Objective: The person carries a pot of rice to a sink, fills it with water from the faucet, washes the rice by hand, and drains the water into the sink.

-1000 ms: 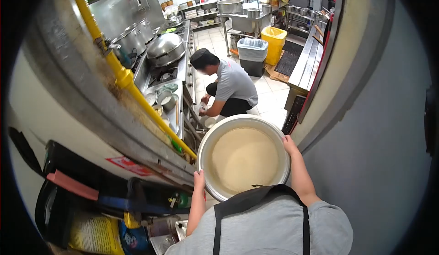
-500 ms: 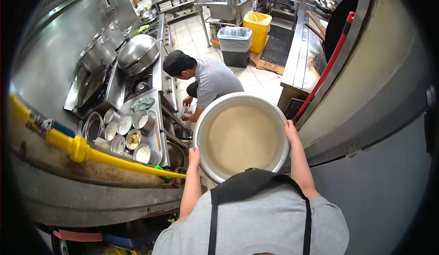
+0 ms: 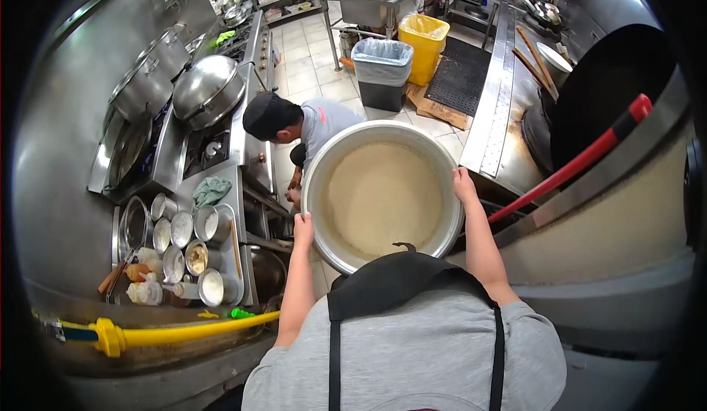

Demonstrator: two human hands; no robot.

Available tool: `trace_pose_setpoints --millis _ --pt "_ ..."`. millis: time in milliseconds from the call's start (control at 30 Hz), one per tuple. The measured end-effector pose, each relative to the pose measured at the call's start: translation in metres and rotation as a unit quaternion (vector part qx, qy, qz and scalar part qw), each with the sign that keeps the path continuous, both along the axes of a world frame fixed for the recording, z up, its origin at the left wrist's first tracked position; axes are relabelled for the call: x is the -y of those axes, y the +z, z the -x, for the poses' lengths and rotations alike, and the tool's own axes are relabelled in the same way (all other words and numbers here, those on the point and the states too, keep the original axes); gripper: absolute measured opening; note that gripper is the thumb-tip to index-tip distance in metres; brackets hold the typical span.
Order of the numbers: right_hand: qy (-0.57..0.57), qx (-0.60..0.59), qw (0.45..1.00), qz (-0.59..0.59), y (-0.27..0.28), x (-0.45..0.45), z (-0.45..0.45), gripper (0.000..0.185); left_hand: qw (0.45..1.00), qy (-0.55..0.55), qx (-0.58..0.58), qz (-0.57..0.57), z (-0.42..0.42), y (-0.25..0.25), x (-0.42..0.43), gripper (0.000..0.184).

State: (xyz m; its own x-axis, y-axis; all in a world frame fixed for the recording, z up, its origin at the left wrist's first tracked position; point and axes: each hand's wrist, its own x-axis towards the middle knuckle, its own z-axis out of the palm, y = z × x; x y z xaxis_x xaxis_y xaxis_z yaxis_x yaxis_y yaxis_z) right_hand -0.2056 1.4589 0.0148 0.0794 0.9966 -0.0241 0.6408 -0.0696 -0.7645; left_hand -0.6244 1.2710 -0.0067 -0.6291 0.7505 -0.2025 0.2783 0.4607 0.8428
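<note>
A large round metal pot (image 3: pixel 314 190) is held up in front of my chest, with pale, cloudy contents that look like liquid or grain. My left hand (image 3: pixel 303 228) grips its left rim, fingers closed on the edge. On the opposite side, my right hand (image 3: pixel 464 185) is closed on the right rim. Just beyond the pot, a crouching person (image 3: pixel 317 127) in a grey shirt and dark cap leans toward the stove side, partly hidden by the pot; the small item at their hands is unclear.
On the left are a stove with a lidded wok (image 3: pixel 208 90), a tray of small metal containers (image 3: pixel 180 230) and a yellow pipe (image 3: pixel 184 336). Ahead stand a grey bin (image 3: pixel 381 72) and yellow bin (image 3: pixel 423 46). A red handle (image 3: pixel 582 155) juts out at right.
The view has moved forward through the doorway, with the pot still in both hands. The crouching person now appears closer and more covered by the pot.
</note>
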Motion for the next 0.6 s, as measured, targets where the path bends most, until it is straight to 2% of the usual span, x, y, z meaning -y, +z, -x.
trace_pose_setpoints --millis 133,200,267,333,467,600 --pt "-0.020 -0.023 1.000 -0.007 -0.007 -0.062 0.011 0.034 0.998 -0.002 -0.035 -0.044 0.021 -0.020 -0.078 0.035" --pt "-0.029 -0.024 0.999 -0.030 -0.008 -0.097 0.017 0.033 0.998 -0.011 -0.011 -0.061 0.030 -0.025 -0.122 0.035" --pt "-0.039 -0.031 0.998 -0.037 -0.006 -0.131 0.022 0.033 0.998 -0.025 -0.062 -0.005 0.027 0.010 -0.164 0.035" --pt "-0.053 -0.031 0.996 -0.072 -0.022 -0.167 0.018 0.033 0.997 -0.036 -0.059 -0.031 0.042 0.001 -0.219 0.036" --pt "-0.126 -0.017 0.989 -0.079 -0.016 -0.201 0.016 0.032 0.992 -0.098 -0.020 -0.074 0.046 0.010 -0.303 0.035" --pt "-0.152 -0.044 0.987 -0.042 -0.024 -0.227 0.003 0.032 0.988 -0.154 0.012 -0.013 0.043 0.018 -0.375 0.041"
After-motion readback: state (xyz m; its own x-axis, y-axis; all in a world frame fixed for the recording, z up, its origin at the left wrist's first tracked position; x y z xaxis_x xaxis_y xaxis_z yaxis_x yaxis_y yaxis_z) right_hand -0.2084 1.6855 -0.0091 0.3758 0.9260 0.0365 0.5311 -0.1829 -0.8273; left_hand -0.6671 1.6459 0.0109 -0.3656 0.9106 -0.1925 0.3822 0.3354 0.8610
